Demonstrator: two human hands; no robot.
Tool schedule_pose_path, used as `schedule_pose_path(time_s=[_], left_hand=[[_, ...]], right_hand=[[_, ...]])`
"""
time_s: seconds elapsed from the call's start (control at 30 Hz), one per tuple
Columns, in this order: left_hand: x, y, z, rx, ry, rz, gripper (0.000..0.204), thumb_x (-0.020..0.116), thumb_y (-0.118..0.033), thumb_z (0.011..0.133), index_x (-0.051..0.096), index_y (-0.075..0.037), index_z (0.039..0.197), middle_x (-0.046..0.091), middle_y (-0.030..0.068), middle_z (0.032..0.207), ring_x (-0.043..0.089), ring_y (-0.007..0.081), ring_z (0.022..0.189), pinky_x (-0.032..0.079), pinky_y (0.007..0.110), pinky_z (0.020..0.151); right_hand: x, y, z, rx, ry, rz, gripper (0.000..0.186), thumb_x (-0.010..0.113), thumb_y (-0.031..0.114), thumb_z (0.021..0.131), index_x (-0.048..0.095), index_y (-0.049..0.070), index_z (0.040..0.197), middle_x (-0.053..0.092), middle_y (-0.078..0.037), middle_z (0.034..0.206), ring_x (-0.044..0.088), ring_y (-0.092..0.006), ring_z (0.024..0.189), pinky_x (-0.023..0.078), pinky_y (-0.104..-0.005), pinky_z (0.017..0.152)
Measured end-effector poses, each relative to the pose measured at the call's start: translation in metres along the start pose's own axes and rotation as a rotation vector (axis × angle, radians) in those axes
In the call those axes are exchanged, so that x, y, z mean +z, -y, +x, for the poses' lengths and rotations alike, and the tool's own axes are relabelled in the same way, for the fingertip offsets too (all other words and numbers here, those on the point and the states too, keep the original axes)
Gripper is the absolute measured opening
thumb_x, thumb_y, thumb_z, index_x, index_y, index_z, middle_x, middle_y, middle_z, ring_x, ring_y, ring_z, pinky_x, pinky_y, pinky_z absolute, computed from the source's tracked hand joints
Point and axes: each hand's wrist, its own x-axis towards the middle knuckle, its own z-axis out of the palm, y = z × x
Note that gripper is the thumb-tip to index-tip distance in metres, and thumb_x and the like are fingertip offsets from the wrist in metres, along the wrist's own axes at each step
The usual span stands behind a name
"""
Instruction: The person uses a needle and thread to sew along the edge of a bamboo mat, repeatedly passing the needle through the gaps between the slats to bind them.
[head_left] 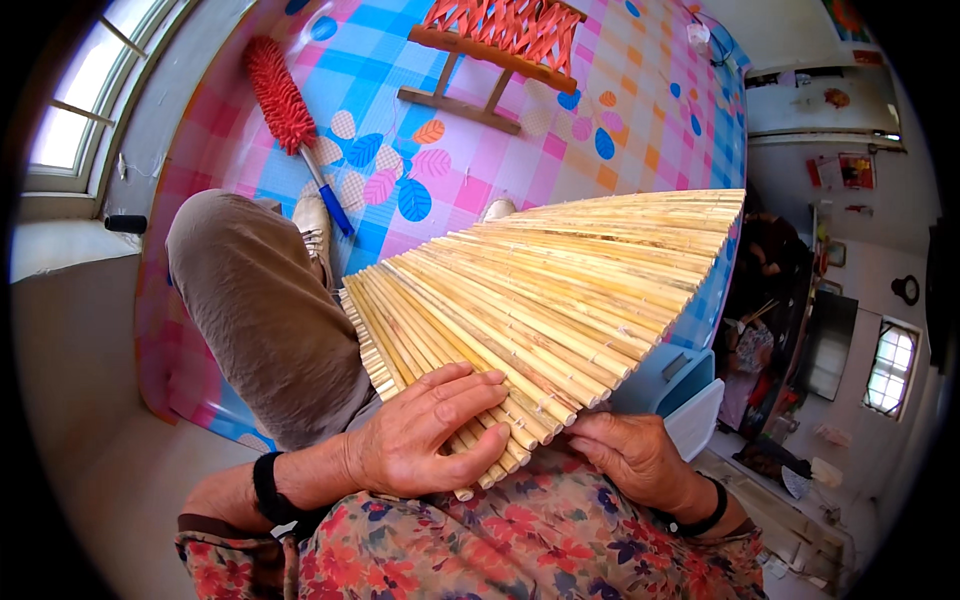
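Observation:
A mat of pale yellow stalks (540, 290), tied side by side with thread, lies across my lap and reaches away over my knees. Its stalk ends form a stepped, uneven edge on the near side. My left hand (435, 425) rests on top of the near stalks, fingers extended over them and thumb apart. At the near right corner, my right hand (640, 455) is closed against the stalk ends, its thumb at the mat's edge. The tips of its fingers are hidden under the mat, so any thread or small tool there cannot be made out.
A light blue bin (665, 378) stands just right of the mat. On the checked, leaf-patterned sheet (560, 150) ahead lie a red duster (280, 100) with a blue handle and a wooden folding stool (490, 55) with red webbing. A window is at the left.

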Motion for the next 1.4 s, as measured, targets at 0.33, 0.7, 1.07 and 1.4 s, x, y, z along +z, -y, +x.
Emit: schedule_pose_path(time_s=[0.33, 0.7, 1.07, 1.4], left_hand=[[0.001, 0.001, 0.002, 0.01, 0.016, 0.004, 0.028, 0.066, 0.003, 0.072, 0.055, 0.0, 0.099, 0.057, 0.0271, 0.11, 0.061, 0.0392, 0.099, 0.052, 0.048, 0.084], [-0.002, 0.009, -0.003, -0.003, 0.02, 0.018, 0.029, 0.066, 0.0, 0.074, 0.056, 0.003, 0.101, 0.057, 0.0277, 0.11, 0.061, 0.0385, 0.097, 0.051, 0.045, 0.085], [-0.035, 0.033, 0.015, -0.255, -0.3, -0.067, 0.033, 0.06, 0.003, 0.083, 0.05, 0.004, 0.114, 0.061, 0.0238, 0.112, 0.059, 0.0331, 0.107, 0.046, 0.039, 0.091], [-0.037, 0.035, 0.014, -0.377, -0.339, -0.06, 0.03, 0.057, -0.001, 0.087, 0.049, 0.004, 0.116, 0.058, 0.0231, 0.118, 0.058, 0.0282, 0.11, 0.044, 0.037, 0.094]], right_hand=[[0.002, -0.006, 0.006, -0.233, -0.084, -0.23, 0.02, 0.066, 0.008, 0.081, 0.062, 0.005, 0.1, 0.055, -0.011, 0.081, 0.059, -0.0295, 0.071, 0.049, -0.0371, 0.062], [0.011, -0.004, 0.027, -0.322, -0.169, -0.073, 0.019, 0.061, -0.001, 0.08, 0.06, 0.001, 0.1, 0.056, -0.017, 0.09, 0.059, -0.0348, 0.081, 0.049, -0.0389, 0.07], [-0.006, 0.013, 0.125, -0.522, -0.194, 0.1, 0.017, 0.054, 0.003, 0.087, 0.061, -0.001, 0.102, 0.059, -0.017, 0.093, 0.059, -0.0306, 0.084, 0.047, -0.0359, 0.074], [-0.011, 0.017, 0.133, -0.487, -0.176, 0.033, 0.014, 0.057, 0.008, 0.086, 0.062, -0.002, 0.095, 0.059, -0.016, 0.087, 0.06, -0.0314, 0.082, 0.048, -0.0367, 0.074]])
